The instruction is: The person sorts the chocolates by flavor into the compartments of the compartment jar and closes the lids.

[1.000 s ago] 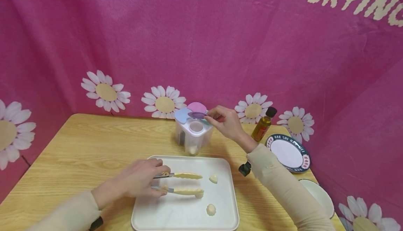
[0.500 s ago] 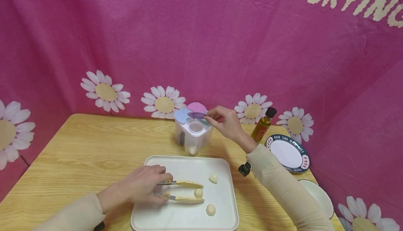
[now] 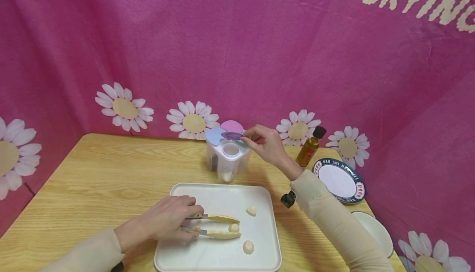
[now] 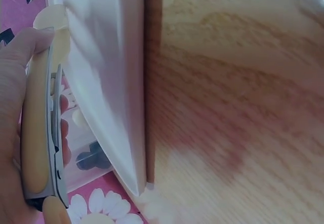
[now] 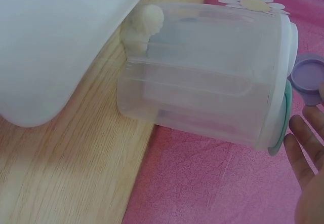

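A pink daisy-printed cloth backdrop (image 3: 237, 49) hangs behind the light wooden tabletop (image 3: 104, 173). On its near side lies a white rectangular plastic tray (image 3: 222, 255); beyond it stands a clear compartmented plastic container (image 3: 227, 160). The left hand (image 3: 168, 219) squeezes cream-handled metal tongs (image 3: 215, 226) around one small pale dough ball (image 3: 233, 227). Two similar balls (image 3: 248, 247) lie loose on the tray, so the picking looks only partly done. The right hand (image 3: 265, 143) pinches a small purple spoon (image 3: 232, 135) over the container.

Clear container (image 5: 202, 77), perhaps dumpling (image 5: 144, 24) inside
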Tool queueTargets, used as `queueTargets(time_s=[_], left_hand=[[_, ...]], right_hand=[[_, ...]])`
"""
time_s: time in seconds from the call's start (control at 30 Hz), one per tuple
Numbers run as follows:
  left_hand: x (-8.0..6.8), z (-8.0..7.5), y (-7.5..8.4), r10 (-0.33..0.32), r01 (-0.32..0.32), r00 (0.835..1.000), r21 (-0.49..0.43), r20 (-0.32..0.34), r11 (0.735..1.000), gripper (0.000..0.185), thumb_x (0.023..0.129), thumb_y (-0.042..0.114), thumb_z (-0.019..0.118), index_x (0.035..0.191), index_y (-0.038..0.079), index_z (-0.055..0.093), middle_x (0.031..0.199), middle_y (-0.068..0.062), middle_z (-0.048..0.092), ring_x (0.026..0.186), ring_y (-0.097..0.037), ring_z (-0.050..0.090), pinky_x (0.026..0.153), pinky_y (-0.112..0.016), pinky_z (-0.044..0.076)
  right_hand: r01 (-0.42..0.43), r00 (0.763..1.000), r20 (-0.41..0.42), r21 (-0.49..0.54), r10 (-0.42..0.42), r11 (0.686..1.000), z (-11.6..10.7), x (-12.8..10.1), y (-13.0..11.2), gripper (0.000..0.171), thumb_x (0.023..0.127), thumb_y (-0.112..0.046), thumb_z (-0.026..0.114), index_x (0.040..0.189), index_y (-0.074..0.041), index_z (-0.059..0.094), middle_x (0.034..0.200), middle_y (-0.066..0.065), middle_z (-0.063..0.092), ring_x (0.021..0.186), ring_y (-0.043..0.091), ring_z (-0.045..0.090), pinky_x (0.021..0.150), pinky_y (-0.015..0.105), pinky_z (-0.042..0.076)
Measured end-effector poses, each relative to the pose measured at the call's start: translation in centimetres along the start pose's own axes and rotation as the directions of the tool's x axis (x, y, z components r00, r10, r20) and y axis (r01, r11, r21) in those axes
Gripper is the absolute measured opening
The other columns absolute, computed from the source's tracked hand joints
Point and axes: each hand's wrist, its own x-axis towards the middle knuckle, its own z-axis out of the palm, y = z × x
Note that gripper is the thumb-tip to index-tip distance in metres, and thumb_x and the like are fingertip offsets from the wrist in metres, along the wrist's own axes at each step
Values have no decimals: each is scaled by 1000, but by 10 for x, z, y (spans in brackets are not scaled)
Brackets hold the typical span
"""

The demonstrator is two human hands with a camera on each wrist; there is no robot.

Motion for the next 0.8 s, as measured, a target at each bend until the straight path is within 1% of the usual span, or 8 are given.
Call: queueTargets(time_s=[0.2, 0.3, 0.4, 0.6, 0.7, 0.8], left_hand=[[1, -4, 0, -1, 1, 1000, 12, -2, 1000, 38, 84, 48, 81, 114, 27, 71, 86, 13, 53, 71, 0, 40, 63, -18, 35], [2, -9, -1, -2, 2, 1000, 19, -11, 1000, 39, 85, 48, 82, 115, 26, 71, 87, 12, 55, 73, -1, 42, 64, -19, 38], [2, -17, -3, -9, 10, 999, 30, -34, 1000, 39, 86, 48, 83, 115, 25, 71, 89, 10, 58, 74, -2, 43, 65, -21, 40], [8, -37, -10, -36, 42, 994, 66, -100, 997, 41, 85, 48, 84, 116, 24, 72, 90, 7, 61, 72, -3, 44, 63, -21, 38], [12, -48, -13, -33, 48, 987, 90, -157, 995, 41, 83, 47, 85, 115, 24, 72, 88, 5, 61, 71, -4, 45, 61, -20, 37], [16, -58, -16, -39, 57, 979, 84, -201, 995, 40, 82, 43, 86, 114, 23, 72, 87, 5, 62, 70, -4, 46, 61, -20, 39]], right_hand=[[4, 1000, -1, -2, -4, 1000, 0, 1, 0, 10, 91, -7, 81, 97, -3, 75, 86, 12, 76, 73, 23, 72, 68, 34, 63], [9, 1000, -2, -3, -9, 1000, 0, 1, 0, 9, 91, -6, 81, 97, -3, 75, 86, 12, 76, 73, 22, 72, 67, 33, 63], [13, 1000, -5, -8, -13, 1000, 0, 1, 0, 9, 90, -6, 82, 97, -3, 76, 85, 12, 75, 72, 22, 72, 67, 32, 62], [9, 1000, -3, -8, -9, 1000, 0, 0, 1, 9, 91, -6, 81, 97, -3, 76, 85, 12, 76, 73, 21, 72, 67, 29, 62], [0, 1000, -1, -10, 0, 1000, -1, 0, 1, 9, 91, -8, 81, 98, -3, 76, 86, 12, 76, 73, 22, 72, 68, 27, 61], [-3, 1000, 3, -9, 3, 1000, 0, 1, 1, 10, 91, -9, 81, 97, -3, 76, 86, 12, 76, 73, 22, 72, 68, 27, 61]])
